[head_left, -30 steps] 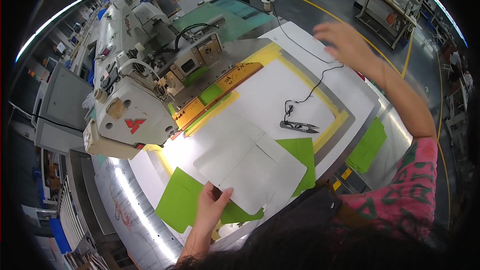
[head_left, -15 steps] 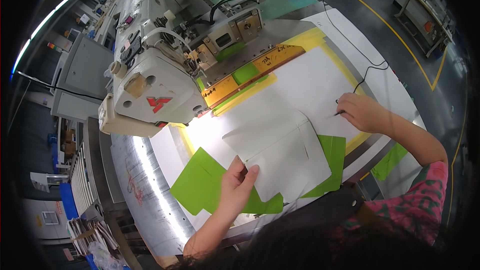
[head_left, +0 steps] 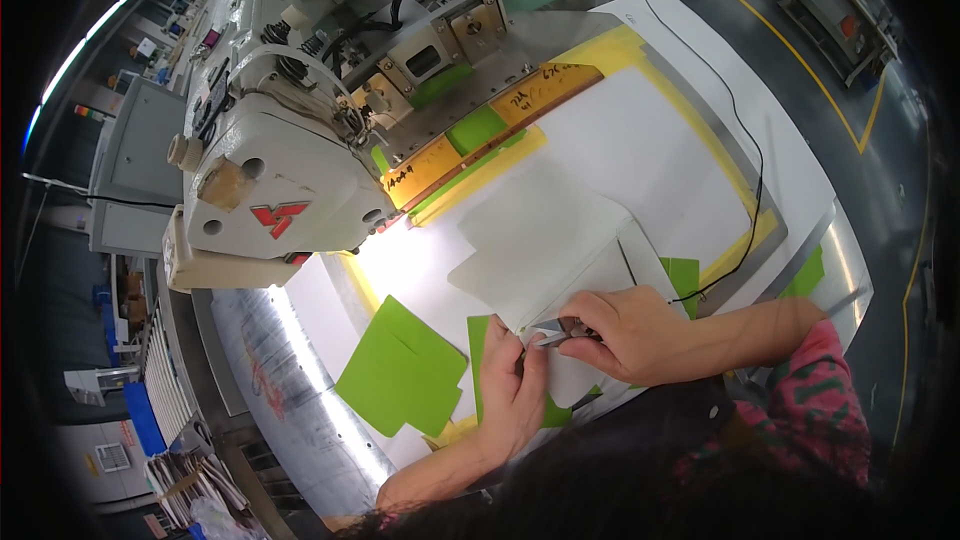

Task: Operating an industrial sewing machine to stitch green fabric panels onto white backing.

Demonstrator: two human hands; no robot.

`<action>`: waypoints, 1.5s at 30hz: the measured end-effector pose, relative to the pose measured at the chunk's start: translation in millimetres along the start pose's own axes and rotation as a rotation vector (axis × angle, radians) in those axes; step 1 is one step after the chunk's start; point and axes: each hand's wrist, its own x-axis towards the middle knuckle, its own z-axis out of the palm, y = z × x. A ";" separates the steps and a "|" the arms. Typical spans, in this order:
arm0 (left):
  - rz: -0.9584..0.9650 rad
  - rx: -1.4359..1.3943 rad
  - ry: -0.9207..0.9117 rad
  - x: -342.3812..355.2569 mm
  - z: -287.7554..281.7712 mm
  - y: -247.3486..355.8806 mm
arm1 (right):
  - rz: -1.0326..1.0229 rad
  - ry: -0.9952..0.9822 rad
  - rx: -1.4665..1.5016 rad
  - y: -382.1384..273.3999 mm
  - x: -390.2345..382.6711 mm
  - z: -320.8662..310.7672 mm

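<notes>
My left hand [head_left: 512, 390] is closed, thumb and fingers pinching the corner of a pale grey-white sheet piece [head_left: 540, 240] that has a stitched-looking line across it. Close against it, my right hand [head_left: 635, 335] is closed on small metal thread snips [head_left: 552, 334]; their pointed blades reach the pinched corner beside my left thumb. A thin black cord [head_left: 757, 180] runs down to my right hand. Bright green sheet pieces lie around the pale one: a large notched one [head_left: 400, 365] to the left, others partly covered by my hands.
A large white industrial sewing machine [head_left: 280, 170] stands at the left, its lamp lighting the work. Beside its head lies a yellow-taped clamp bar [head_left: 490, 135]. White board with yellow tape edging [head_left: 690, 120] covers the metal table. Stacked papers [head_left: 195, 485] sit at lower left.
My right hand has moved from the right side of the board in to my left hand, bringing the snips to the pinched corner. The pale piece has shifted, and the view has turned slightly.
</notes>
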 end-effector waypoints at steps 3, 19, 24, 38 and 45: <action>0.010 0.030 -0.010 -2.3 -0.3 1.9 | -0.039 0.071 -0.090 1.0 -0.4 5.3; 0.062 0.047 0.001 -5.4 4.4 4.7 | -0.158 0.187 -0.346 6.2 -1.5 11.5; 0.038 0.128 -0.008 -8.9 6.6 1.8 | -0.190 0.225 -0.400 7.8 -0.3 15.4; 0.021 0.075 -0.038 -9.3 4.8 -1.1 | -0.169 0.197 -0.301 12.8 -3.4 16.5; 0.029 0.098 -0.049 -10.3 2.3 2.0 | -0.220 0.199 -0.343 10.1 -1.6 16.7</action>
